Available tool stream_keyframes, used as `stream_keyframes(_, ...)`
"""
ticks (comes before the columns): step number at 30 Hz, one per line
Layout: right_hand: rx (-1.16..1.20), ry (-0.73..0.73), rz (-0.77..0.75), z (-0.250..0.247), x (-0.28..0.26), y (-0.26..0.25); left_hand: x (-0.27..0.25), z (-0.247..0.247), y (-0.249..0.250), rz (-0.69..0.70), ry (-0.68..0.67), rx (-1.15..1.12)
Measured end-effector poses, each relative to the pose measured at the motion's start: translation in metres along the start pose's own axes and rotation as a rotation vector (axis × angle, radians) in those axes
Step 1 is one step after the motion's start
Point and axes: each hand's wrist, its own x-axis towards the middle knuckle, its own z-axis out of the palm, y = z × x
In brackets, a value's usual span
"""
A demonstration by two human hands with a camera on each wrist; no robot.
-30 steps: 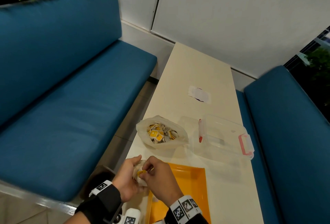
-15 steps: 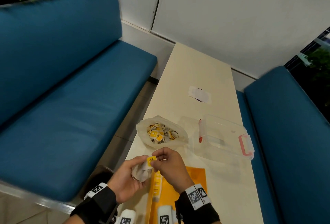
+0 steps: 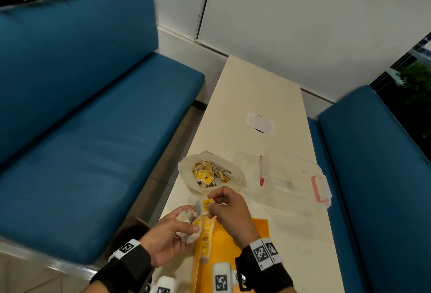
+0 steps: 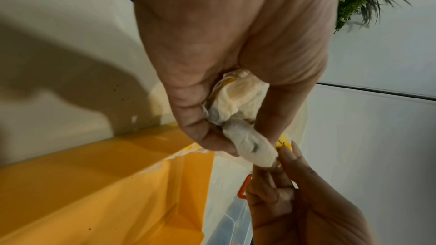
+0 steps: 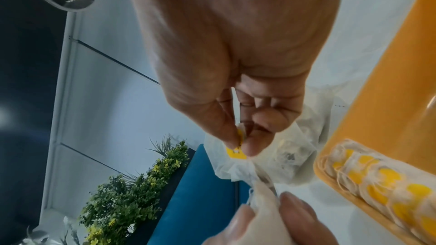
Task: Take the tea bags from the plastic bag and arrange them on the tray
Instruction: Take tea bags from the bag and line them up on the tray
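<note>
Our left hand (image 3: 171, 234) clutches a soft bunch of tea bags (image 3: 186, 225); our right hand (image 3: 229, 211) pinches one yellow tag (image 3: 208, 204); light, tangle-prone, so we'd lift by tags.

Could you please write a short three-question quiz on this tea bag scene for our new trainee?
1. True or false: the left hand holds a bunch of tea bags.
2. What does the right hand pinch? A) yellow tag B) red pen C) tray rim
3. Fill in: a row of tea bags lies along the orange tray's ___ edge.

Key: 1 true; 2 A; 3 left.
</note>
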Motion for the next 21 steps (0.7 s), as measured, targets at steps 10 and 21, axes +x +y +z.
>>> stream_keyframes(10, -0.611, -0.127, -0.144, -0.018, 0.0, 0.009, -0.003, -0.002, 0.005, 0.023, 0.096, 0.086)
stream_keyframes(21, -0.347, -0.223, -0.142, -0.019, -0.007, 0.012, 0.0, 0.016, 0.014, 0.399, 0.097, 0.813)
